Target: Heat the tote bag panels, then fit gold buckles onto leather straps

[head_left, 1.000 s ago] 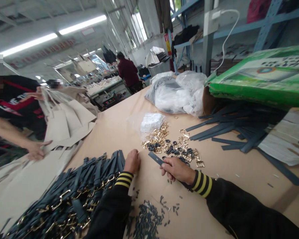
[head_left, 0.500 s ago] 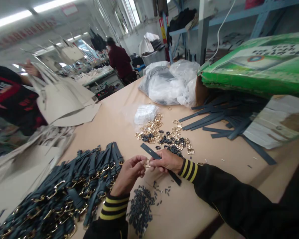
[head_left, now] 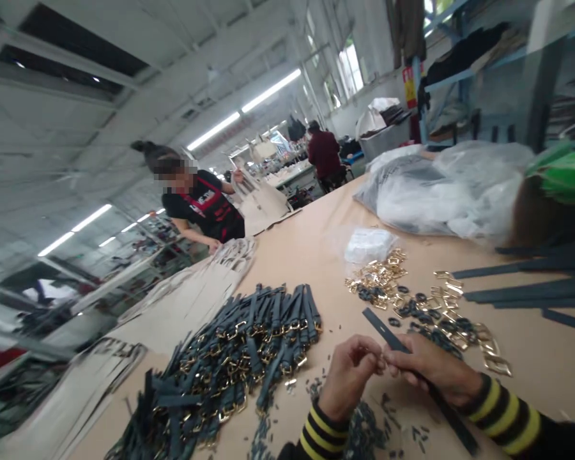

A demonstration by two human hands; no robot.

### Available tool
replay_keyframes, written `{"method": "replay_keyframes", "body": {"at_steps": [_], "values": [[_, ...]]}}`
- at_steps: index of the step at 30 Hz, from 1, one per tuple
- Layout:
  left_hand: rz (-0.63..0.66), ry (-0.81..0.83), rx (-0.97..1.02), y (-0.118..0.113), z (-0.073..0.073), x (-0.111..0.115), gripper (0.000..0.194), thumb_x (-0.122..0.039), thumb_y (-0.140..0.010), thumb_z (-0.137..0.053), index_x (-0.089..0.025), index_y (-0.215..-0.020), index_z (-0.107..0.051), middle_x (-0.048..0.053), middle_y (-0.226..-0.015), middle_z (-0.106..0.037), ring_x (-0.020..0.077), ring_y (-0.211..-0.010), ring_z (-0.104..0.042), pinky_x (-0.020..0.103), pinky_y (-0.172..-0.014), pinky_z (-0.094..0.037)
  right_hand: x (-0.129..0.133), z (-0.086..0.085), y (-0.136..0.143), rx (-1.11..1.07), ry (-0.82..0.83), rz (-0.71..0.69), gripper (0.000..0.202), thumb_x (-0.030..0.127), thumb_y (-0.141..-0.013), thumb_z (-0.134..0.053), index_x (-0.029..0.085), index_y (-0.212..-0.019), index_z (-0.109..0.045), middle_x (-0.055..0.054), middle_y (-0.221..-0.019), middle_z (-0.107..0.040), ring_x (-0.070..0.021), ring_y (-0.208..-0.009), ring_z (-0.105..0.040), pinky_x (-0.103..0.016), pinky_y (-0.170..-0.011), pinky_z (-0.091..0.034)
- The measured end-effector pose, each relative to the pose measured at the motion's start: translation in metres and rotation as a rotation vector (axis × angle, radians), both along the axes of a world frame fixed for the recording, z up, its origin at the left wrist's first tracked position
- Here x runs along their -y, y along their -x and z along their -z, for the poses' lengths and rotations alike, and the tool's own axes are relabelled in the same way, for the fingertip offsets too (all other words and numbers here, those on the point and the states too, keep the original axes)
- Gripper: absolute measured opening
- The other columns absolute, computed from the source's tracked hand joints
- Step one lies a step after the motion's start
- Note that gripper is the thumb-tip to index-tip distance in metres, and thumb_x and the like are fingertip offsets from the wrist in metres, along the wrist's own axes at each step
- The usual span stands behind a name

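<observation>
My right hand (head_left: 436,369) is closed around a dark, flat strap (head_left: 381,328). The strap runs diagonally through the grip, its slotted end pointing up and left, its tail hanging toward the lower right. My left hand (head_left: 352,375) meets it fingertip to fingertip, thumb and fingers pinched together; whatever lies between them is hidden. Beyond the right hand lie gold buckles (head_left: 493,348) and small dark loops (head_left: 421,311). To the left of my left hand is a heap of dark straps with gold buckles (head_left: 249,358). Small dark pieces (head_left: 364,428) lie beneath my hands.
A clear plastic bag (head_left: 371,246) sits behind the gold hardware, with larger plastic bags (head_left: 441,191) farther back. Loose dark straps (head_left: 531,291) lie right. Beige pieces (head_left: 182,306) cover the left side, where a co-worker (head_left: 206,204) stands holding a beige bag (head_left: 263,201).
The view has swung left and up, bringing the co-worker fully into sight. The gold buckle seen between my fingertips earlier is now hidden. The right hand still grips the strap.
</observation>
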State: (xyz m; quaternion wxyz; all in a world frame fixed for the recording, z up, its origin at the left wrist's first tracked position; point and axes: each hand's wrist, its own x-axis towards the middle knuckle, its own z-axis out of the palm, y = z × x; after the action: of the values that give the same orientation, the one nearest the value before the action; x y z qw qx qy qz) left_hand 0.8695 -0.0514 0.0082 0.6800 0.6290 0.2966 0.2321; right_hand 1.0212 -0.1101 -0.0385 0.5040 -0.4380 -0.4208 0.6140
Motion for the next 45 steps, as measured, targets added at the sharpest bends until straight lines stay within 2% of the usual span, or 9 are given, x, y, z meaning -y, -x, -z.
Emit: {"method": "replay_keyframes", "body": {"at_steps": [8, 13, 17, 22, 25, 29, 33, 37, 45], "values": [[-0.257, 0.152, 0.057, 0.009, 0.035, 0.016, 0.021, -0.028, -0.073, -0.063, -0.011, -0.079, -0.052, 0.004, -0.068, -0.06, 0.0101, -0.059, -0.055, 0.023, -0.059, -0.042, 0.003, 0.0, 0.019, 0.487, -0.208, 0.102, 0.026, 0.038, -0.084, -0.045, 0.015, -0.073, -0.051, -0.002, -0.062, -0.058, -0.0138, -0.053, -0.054, -0.024, -0.052, -0.04], [-0.333, 0.283, 0.053, 0.012, 0.038, 0.014, 0.029, -0.024, -0.066, -0.07, -0.009, -0.087, -0.057, 0.007, -0.082, -0.062, 0.0094, -0.067, -0.057, 0.02, -0.061, -0.042, 0.002, 0.006, 0.024, 0.792, -0.26, 0.197, 0.016, 0.029, -0.084, -0.043, 0.018, -0.075, -0.049, -0.004, -0.069, -0.061, -0.0192, -0.067, -0.059, -0.027, -0.06, -0.039], [-0.277, 0.317, 0.027, 0.014, 0.037, 0.008, 0.028, -0.028, -0.064, -0.072, -0.007, -0.079, -0.061, 0.005, -0.069, -0.061, 0.0059, -0.055, -0.052, 0.018, -0.055, -0.04, 0.002, 0.008, 0.025, 0.821, -0.298, 0.179, 0.016, 0.027, -0.085, -0.042, 0.018, -0.073, -0.047, -0.002, -0.064, -0.058, -0.0172, -0.061, -0.057, -0.026, -0.055, -0.036], [-0.303, 0.167, -0.035, 0.017, 0.023, 0.005, 0.025, -0.032, -0.068, -0.068, -0.009, -0.075, -0.064, 0.003, -0.064, -0.062, 0.0074, -0.053, -0.052, 0.018, -0.053, -0.041, 0.002, -0.001, 0.019, 0.694, -0.256, 0.202, 0.018, 0.031, -0.085, -0.046, 0.016, -0.074, -0.047, -0.002, -0.066, -0.058, -0.0145, -0.062, -0.055, -0.024, -0.057, -0.038], [-0.348, 0.022, -0.117, 0.018, 0.003, 0.001, 0.025, -0.03, -0.065, -0.07, -0.01, -0.079, -0.066, 0.003, -0.068, -0.063, 0.0093, -0.056, -0.055, 0.02, -0.053, -0.044, -0.002, -0.003, 0.012, 0.485, -0.12, 0.149, 0.016, 0.027, -0.089, -0.039, 0.014, -0.098, -0.043, -0.002, -0.072, -0.061, -0.0092, -0.052, -0.049, -0.02, -0.05, -0.038], [-0.308, -0.117, -0.178, 0.018, -0.023, -0.003, 0.024, -0.029, -0.067, -0.069, -0.011, -0.082, -0.067, 0.003, -0.063, -0.063, 0.0107, -0.057, -0.056, 0.021, -0.054, -0.046, -0.003, -0.006, 0.006, 0.29, -0.057, 0.004, 0.013, 0.02, -0.088, -0.038, 0.014, -0.096, -0.046, -0.001, -0.072, -0.06, -0.0047, -0.041, -0.043, -0.015, -0.039, -0.034], [-0.286, -0.151, -0.179, 0.02, -0.028, -0.004, 0.024, -0.029, -0.069, -0.068, -0.01, -0.084, -0.067, 0.002, -0.058, -0.061, 0.0098, -0.054, -0.054, 0.019, -0.052, -0.045, 0.002, -0.011, 0.001, 0.059, -0.137, -0.119, 0.021, 0.028, -0.087, -0.045, 0.012, -0.1, -0.052, -0.001, -0.072, -0.06, -0.0043, -0.042, -0.048, -0.015, -0.04, -0.038], [-0.362, -0.061, -0.097, 0.023, -0.021, -0.007, 0.025, -0.027, -0.067, -0.07, -0.011, -0.085, -0.065, 0.0, -0.058, -0.058, 0.0068, -0.052, -0.051, 0.016, -0.049, -0.043, 0.004, -0.01, -0.005, -0.06, -0.174, -0.206, 0.026, 0.031, -0.085, -0.05, 0.01, -0.101, -0.053, -0.001, -0.068, -0.059, -0.0032, -0.04, -0.044, -0.014, -0.038, -0.035], [-0.343, 0.394, 0.01, 0.023, -0.021, -0.006, 0.03, -0.02, -0.055, -0.078, -0.008, -0.079, -0.064, -0.003, -0.059, -0.052, 0.0009, -0.048, -0.046, 0.008, -0.042, -0.039, 0.006, -0.014, -0.009, -0.173, -0.189, -0.356, 0.027, 0.032, -0.084, -0.053, 0.01, -0.1, -0.054, 0.002, -0.062, -0.056, -0.0014, -0.036, -0.037, -0.013, -0.035, -0.027]]}}
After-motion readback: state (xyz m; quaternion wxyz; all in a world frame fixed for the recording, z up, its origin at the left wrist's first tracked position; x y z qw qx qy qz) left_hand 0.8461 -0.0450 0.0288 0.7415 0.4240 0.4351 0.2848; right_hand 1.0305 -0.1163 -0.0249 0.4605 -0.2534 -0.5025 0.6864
